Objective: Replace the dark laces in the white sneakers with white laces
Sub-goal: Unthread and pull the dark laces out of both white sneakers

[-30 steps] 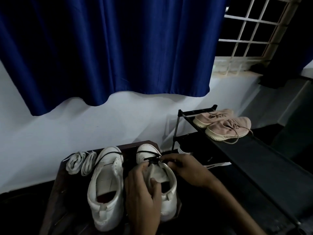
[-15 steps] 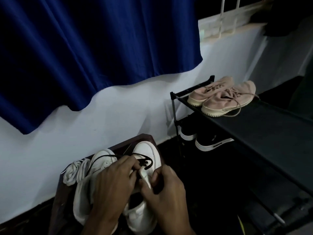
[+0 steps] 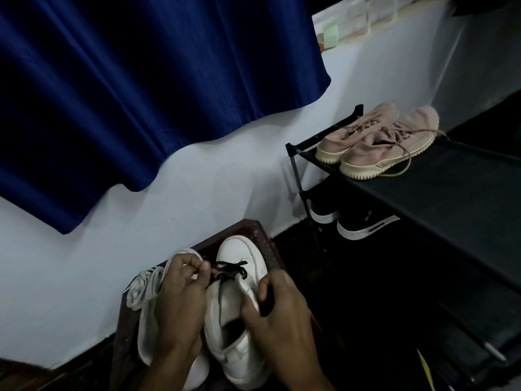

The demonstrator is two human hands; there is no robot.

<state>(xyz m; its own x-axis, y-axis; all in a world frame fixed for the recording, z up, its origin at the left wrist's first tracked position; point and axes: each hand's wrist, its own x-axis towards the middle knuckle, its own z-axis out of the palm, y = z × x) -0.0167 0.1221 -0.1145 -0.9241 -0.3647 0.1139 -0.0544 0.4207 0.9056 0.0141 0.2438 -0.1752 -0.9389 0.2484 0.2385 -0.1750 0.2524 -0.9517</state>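
Observation:
Two white sneakers stand side by side on a dark wooden stool (image 3: 262,235). The right sneaker (image 3: 239,255) has a dark lace (image 3: 231,269) across its front eyelets. My left hand (image 3: 180,300) pinches that dark lace near the sneaker's left side. My right hand (image 3: 279,314) grips the right sneaker's tongue and side. The left sneaker (image 3: 146,334) is mostly hidden behind my left hand. A bundle of white laces (image 3: 141,286) lies at the stool's left edge.
A black shoe rack (image 3: 423,193) stands to the right, with pink sneakers (image 3: 377,142) on top and black shoes (image 3: 352,224) on the shelf below. A blue curtain (image 3: 141,94) hangs over the white wall behind the stool.
The camera has swung down and left. My left hand moved up from the sneaker's tongue to pinch the dark lace. My right hand moved back onto the tongue and side.

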